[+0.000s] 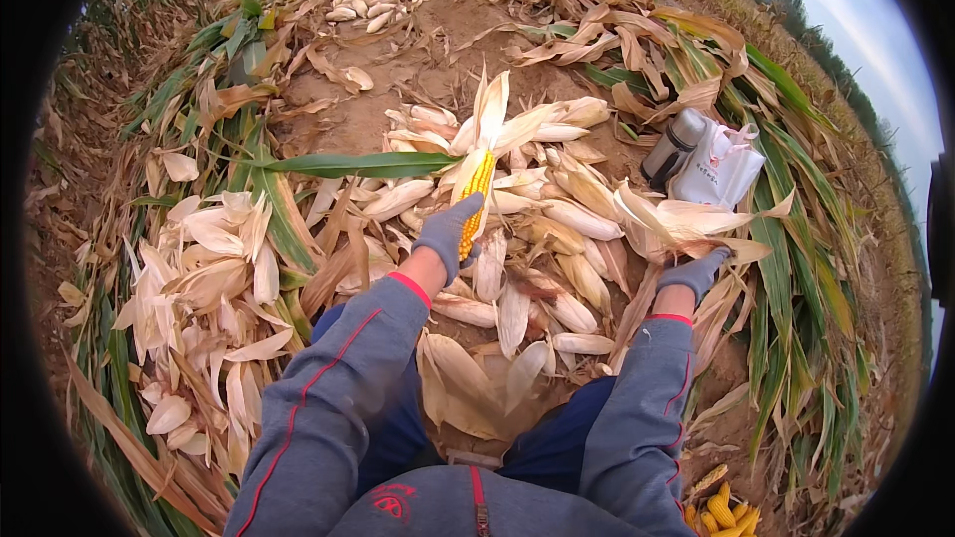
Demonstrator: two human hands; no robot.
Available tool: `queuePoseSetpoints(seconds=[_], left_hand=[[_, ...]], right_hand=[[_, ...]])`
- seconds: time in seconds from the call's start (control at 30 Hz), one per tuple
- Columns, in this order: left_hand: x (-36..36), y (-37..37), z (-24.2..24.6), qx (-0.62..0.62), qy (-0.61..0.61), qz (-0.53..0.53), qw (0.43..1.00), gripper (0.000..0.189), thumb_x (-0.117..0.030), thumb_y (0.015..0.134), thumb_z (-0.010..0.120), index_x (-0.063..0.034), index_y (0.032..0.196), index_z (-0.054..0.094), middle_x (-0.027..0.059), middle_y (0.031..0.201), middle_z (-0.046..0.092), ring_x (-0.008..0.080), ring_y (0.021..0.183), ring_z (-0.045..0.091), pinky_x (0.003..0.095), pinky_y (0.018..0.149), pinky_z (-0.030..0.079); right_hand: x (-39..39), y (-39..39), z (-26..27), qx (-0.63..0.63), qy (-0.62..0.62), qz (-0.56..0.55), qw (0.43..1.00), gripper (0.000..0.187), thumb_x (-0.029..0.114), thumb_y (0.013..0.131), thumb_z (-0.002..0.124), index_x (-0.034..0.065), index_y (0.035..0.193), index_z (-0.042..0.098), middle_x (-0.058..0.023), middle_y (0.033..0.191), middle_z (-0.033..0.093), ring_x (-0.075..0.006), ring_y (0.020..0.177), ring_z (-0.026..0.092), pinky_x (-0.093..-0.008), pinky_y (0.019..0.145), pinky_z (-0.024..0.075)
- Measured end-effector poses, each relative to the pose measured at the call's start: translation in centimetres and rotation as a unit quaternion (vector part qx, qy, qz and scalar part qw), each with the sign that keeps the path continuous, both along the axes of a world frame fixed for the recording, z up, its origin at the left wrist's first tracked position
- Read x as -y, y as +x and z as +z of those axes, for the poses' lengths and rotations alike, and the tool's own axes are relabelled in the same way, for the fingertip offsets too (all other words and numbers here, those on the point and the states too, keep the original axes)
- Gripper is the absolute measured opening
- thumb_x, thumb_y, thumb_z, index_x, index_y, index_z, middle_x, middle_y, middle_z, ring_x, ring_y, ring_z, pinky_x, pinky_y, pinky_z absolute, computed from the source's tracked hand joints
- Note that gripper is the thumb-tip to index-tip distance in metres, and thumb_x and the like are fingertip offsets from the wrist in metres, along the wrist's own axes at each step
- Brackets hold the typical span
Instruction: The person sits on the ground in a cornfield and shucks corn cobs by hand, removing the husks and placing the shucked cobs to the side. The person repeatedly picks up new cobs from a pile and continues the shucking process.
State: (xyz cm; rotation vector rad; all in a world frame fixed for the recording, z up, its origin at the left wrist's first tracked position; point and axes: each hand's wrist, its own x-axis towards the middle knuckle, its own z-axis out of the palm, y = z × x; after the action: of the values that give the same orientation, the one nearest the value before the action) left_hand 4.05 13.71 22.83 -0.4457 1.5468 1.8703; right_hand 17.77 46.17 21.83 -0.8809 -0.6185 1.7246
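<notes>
My left hand (446, 236), in a grey work glove, grips the lower end of a corn ear (477, 183). Bare yellow kernels show on its right side, while pale husk leaves (489, 115) still stand behind it and at its tip. Off to the right, my right hand (694, 274), gloved alike, is closed on a bunch of dry corn husk (675, 222); part of the fingers is hidden. Between and beyond the two hands lies a heap of unhusked corn ears (574, 220). A long green leaf (365, 164) reaches left from beside the held ear.
Stripped husks (216, 261) are piled at the left. Several bare yellow cobs (722, 513) lie at the lower right. A metal thermos (675, 148) and a white bag (718, 168) bearing writing rest against cut cornstalks (791, 239). Farther off is another group of ears (377, 6).
</notes>
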Motion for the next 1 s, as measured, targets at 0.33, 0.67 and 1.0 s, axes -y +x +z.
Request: queuePoseSetpoints(seconds=[0.33,0.67,1.0], left_hand=[[-2.1,1.8,-0.1,0.002,0.027,-0.028,0.999,0.042,-0.055,0.078,0.065,-0.0154,0.091,0.058,0.0047,0.066,0.056,0.0152,0.044,0.050,0.0278,0.040,0.040],[-2.1,1.4,-1.0,-0.068,0.191,0.091,0.975,0.050,-0.056,0.084,0.056,-0.0079,0.099,0.059,0.0059,0.074,0.060,0.0169,0.055,0.057,0.0287,0.044,0.045],[-2.1,3.4,2.5,-0.034,0.221,-0.148,0.963,0.044,-0.047,0.092,0.050,-0.0073,0.109,0.057,0.0044,0.073,0.059,0.0118,0.047,0.053,0.0222,0.034,0.038]], right_hand=[[36.3,-8.8,11.9,-0.036,0.395,0.650,0.648,0.061,0.038,0.079,0.066,-0.0043,0.120,0.051,-0.0204,0.115,0.057,-0.0287,0.101,0.058,-0.0340,0.085,0.0461],[23.2,-6.0,4.4,0.284,0.481,0.294,0.775,0.037,0.030,0.076,0.074,0.0019,0.093,0.058,-0.0099,0.086,0.058,-0.0173,0.070,0.058,-0.0296,0.062,0.0486],[16.7,-3.7,0.8,0.141,0.174,0.486,0.845,0.025,0.027,0.086,0.063,0.0026,0.083,0.059,-0.0041,0.064,0.055,-0.0113,0.047,0.051,-0.0255,0.044,0.0418]])
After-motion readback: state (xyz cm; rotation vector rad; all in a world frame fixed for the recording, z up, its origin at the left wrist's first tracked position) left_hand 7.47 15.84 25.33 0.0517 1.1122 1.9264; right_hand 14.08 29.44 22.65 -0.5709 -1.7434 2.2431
